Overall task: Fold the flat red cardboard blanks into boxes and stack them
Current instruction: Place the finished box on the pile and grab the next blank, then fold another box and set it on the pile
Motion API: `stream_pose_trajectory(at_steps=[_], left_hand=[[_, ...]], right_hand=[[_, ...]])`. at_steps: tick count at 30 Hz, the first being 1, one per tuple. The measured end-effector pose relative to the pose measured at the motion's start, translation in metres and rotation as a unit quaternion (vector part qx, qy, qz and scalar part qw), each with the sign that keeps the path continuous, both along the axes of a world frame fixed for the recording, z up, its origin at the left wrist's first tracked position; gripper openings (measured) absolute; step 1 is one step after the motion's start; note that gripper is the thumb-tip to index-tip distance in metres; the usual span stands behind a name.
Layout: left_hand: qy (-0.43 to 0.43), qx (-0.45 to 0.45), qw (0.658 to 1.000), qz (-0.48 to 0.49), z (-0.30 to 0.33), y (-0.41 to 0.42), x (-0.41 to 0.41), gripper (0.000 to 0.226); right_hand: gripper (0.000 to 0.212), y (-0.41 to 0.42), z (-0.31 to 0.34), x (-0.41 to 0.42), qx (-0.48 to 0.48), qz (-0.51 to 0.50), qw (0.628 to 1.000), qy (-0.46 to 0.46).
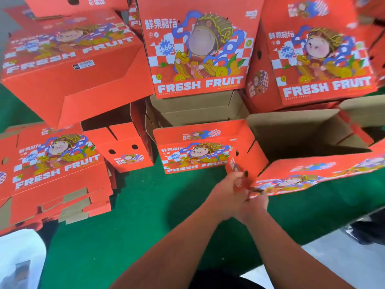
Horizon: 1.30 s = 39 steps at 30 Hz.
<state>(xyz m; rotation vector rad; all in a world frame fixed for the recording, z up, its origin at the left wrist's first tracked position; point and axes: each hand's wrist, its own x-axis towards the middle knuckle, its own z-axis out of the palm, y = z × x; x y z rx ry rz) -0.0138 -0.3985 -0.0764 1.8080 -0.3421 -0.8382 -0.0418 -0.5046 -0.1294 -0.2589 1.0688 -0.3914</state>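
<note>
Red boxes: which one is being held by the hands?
The half-folded box at right; both hands, left and right, grip its near corner flap. Others sit untouched.

A stack of flat blanks (52, 176) lies near left on the tabletop (145, 205). An open box (200, 142) sits at centre, folded boxes (200, 49) stacked behind it, another open box (302, 142) to its right.

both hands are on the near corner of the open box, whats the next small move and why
Probably fold the end flap inward. The box being formed already stands open, its brown inside showing, and the left hand and right hand are bunched together at its near corner on that flap. The exact grip is blurred. The stack of flat blanks waits at left on the green table.
</note>
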Motion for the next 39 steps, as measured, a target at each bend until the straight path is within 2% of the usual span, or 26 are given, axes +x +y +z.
stream_pose_trajectory(at_steps=[1,5,10,12,18,27,30,34,37,39], left_hand=[[0.009,-0.002,0.999,0.040,-0.002,0.009,0.001,0.041],[0.001,0.082,0.993,0.091,-0.023,0.057,0.009,0.029],[0.014,0.075,0.980,0.184,-0.037,0.086,0.012,0.016],[0.018,0.049,0.976,0.210,-0.035,0.093,0.015,0.011],[0.015,0.005,0.964,0.264,-0.030,0.126,0.027,0.013],[0.038,-0.038,0.925,0.377,-0.016,0.225,0.040,0.019],[0.000,-0.018,0.919,0.394,-0.011,0.268,0.052,0.016],[-0.117,0.090,0.899,0.412,-0.004,0.352,0.069,0.012],[-0.171,0.231,0.848,0.444,-0.004,0.432,0.085,0.022],[-0.143,0.336,0.811,0.458,-0.002,0.479,0.099,0.034]], right_hand=[[0.041,-0.013,0.001,-0.002,0.028,0.002,1.000,-0.008],[0.041,-0.049,0.014,-0.001,0.045,-0.141,0.989,-0.027],[0.061,0.035,0.002,0.010,-0.010,0.054,0.997,0.047],[0.054,0.064,-0.001,0.021,0.025,0.117,0.993,0.023],[0.017,0.123,0.021,0.045,-0.049,0.248,0.967,-0.034],[0.023,0.227,0.040,0.080,-0.053,0.357,0.931,-0.050],[0.018,0.266,0.048,0.098,-0.114,0.426,0.897,-0.037],[0.016,0.313,0.046,0.125,-0.309,0.492,0.813,0.038],[0.026,0.343,0.044,0.141,-0.398,0.537,0.743,0.028],[0.034,0.357,0.042,0.149,-0.416,0.557,0.718,0.024]])
